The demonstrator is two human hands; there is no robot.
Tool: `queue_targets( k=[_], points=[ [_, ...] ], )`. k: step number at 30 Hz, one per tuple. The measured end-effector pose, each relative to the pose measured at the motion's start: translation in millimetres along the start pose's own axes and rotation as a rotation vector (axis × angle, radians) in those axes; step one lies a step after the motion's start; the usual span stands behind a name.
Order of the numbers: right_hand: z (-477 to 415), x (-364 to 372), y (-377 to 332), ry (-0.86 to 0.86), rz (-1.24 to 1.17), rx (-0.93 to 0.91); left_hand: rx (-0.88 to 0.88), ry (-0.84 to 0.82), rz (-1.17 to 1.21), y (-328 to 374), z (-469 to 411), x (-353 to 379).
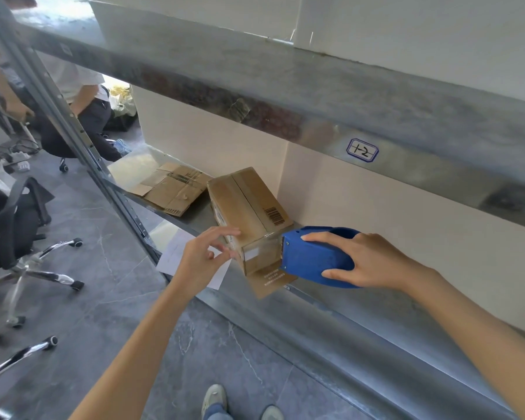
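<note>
The right hand [367, 262] is gripping a blue tape dispenser [309, 262] against the cardboard box [249, 201], which is lying on the grey metal shelf [376, 316]. The left hand [200, 262] is touching the box with its fingers loosely spread, above the grey tiled floor [103, 313].

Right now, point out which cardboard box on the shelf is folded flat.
The flattened box, farther left; the other box stands assembled, the tape dispenser against it.

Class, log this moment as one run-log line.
stage: taping box end | right hand: grips dispenser against box | left hand: touches box | box: on shelf
</note>
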State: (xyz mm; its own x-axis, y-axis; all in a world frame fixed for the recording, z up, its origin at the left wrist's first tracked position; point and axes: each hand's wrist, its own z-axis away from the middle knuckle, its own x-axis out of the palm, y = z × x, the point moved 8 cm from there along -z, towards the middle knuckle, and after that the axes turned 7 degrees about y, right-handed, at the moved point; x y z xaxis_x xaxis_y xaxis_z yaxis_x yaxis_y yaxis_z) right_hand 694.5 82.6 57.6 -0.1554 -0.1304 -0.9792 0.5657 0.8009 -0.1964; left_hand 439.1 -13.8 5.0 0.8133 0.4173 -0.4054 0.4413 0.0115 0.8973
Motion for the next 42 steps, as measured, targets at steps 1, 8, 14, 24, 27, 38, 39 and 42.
queue_targets(
  k=[1, 8, 14, 24, 27, 38, 39, 42],
  points=[
    [0, 0, -2, -0.003, 0.002, 0.005, 0.011, 0.008, -0.004, -1, -2, 0],
    [0, 4, -1, 0.003, 0.012, 0.056, 0.103, 0.000, -0.023, -14, -7, 9],
    [1, 9, -2, 0.007, 0.020, 0.083, 0.162, -0.001, -0.016, -21, -13, 14],
    [1, 10, -5, 0.031, 0.126, 0.163, 0.363, 0.042, -0.193, -23, -30, 1],
    [1, 8, -5, 0.031, 0.164, 0.196, 0.457, 0.035, -0.269, -18, -38, 2],
    [-2, 6, -8, 0.008, 0.230, 0.279, 0.540, -0.357, -0.149, -8, -56, 22],
    [-2, 6, -8, 0.001, 0.234, 0.286, 0.515, -0.359, -0.146, -8, -59, 24],
    [-2, 7, -8, -0.006, 0.232, 0.304, 0.519, -0.306, -0.146, -8, -68, 23]
  ],
)
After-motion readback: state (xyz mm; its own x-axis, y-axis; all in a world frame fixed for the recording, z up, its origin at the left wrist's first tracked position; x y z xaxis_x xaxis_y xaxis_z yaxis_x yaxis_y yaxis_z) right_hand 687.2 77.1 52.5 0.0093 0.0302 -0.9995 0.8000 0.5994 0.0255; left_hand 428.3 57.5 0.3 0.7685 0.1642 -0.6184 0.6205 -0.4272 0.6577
